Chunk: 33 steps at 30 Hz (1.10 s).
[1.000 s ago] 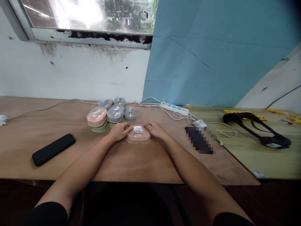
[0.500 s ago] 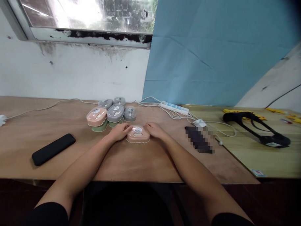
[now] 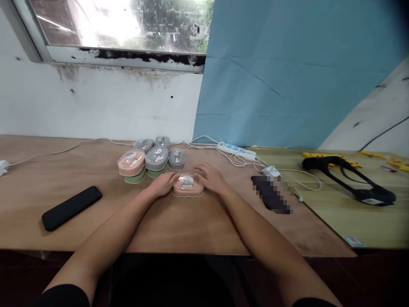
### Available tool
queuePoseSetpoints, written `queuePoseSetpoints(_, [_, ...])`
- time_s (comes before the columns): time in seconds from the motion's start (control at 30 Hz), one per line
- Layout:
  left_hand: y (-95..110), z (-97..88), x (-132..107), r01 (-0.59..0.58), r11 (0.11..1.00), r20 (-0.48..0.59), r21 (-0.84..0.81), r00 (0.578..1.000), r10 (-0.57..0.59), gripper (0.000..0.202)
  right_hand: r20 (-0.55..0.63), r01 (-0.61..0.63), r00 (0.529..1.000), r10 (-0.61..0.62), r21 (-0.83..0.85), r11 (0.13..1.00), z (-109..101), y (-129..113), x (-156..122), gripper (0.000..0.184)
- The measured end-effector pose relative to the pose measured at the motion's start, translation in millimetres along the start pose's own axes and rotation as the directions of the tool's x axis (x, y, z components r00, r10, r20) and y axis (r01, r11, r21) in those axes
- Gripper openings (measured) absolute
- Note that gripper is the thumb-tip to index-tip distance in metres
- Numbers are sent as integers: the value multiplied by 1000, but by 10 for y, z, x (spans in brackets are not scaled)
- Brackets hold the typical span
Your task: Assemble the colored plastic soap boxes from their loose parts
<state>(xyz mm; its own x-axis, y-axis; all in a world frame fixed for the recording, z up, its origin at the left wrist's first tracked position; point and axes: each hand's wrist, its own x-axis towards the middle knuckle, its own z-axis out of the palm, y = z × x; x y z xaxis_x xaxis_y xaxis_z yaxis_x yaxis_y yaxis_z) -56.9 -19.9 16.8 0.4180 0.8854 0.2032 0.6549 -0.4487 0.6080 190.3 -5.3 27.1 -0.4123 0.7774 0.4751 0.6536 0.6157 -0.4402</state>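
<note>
Centrally, a pink lunch box [image 3: 188, 187] is resting flat on the wooden bench [image 3: 182, 224], between the person's two hands, its sticker and pale lid slot facing up. The hands appear to be steadying it or working along its rim. Doing this well is likely depending on even, light contact at opposite corners, with the fingertips bearing on the rim rather than on the glossy top, and with the base staying level so that the box is not skidding.

Grip: the left hand [image 3: 163, 183] is curving around the far left corner, its fingers bunching together and touching the edge; whether it is actually clamping cannot be told. The right hand [image 3: 212, 177] is opening wider, its fingers reaching out loosely at the far right corner and closing on nothing; firm contact there is not showing clearly.

Beyond the left hand, a second pink lunch box [image 3: 131, 162] is sitting on a green box [image 3: 135, 175], beside a larger grey box [image 3: 157, 158] and a small grey box [image 3: 177, 159].
</note>
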Motion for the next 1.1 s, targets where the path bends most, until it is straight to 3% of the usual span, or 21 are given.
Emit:
queuePoseSetpoints(0.1, [-47, 38, 17, 1, 999, -72, -39, 997, -4, 51, 73, 134, 987, -141, 94, 986, -9, -73, -17, 33])
queuePoseSetpoints(0.23, [-79, 44, 14, 112, 978, -97, -178, 987, -131, 65, 126, 98, 985, -121, 176, 979, 15, -93, -17, 32])
queuePoseSetpoints(0.33, [-61, 16, -9, 148, 973, -75, -178, 984, -163, 66, 124, 19, 992, -34, 124, 992, -11, -42, 7, 31])
queuePoseSetpoints(0.43, [-12, -8, -41, 68, 998, -78, 11, 995, -67, 60, 90, -125, 988, 123, 22, 992, -58, 33, 24, 30])
queuePoseSetpoints(0.53, [40, -10, -67, 1, 983, 7, 183, 1000, -2, 59, -14, -256, 967, 256, -117, 960, -92, 103, 27, 31])
queuePoseSetpoints(0.7, [70, -4, -69, -55, 966, 81, 252, 996, 36, 55, -161, -379, 924, 347, -263, 887, -128, 181, 26, 44])
queuePoseSetpoints(0.83, [66, -11, -65, -72, 962, 92, 262, 995, 50, 52, -133, -367, 929, 345, -242, 898, -75, 218, 21, 49])
queuePoseSetpoints(1.0, [67, -13, -60, -88, 956, 93, 281, 994, 64, 50, -91, -185, 980, 177, -84, 979, 85, 235, 9, 63])
queuePoseSetpoints(1.1, [57, -7, -54, -89, 956, 98, 279, 993, 64, 49, -129, -173, 977, 169, -22, 985, 125, 236, 15, 59])
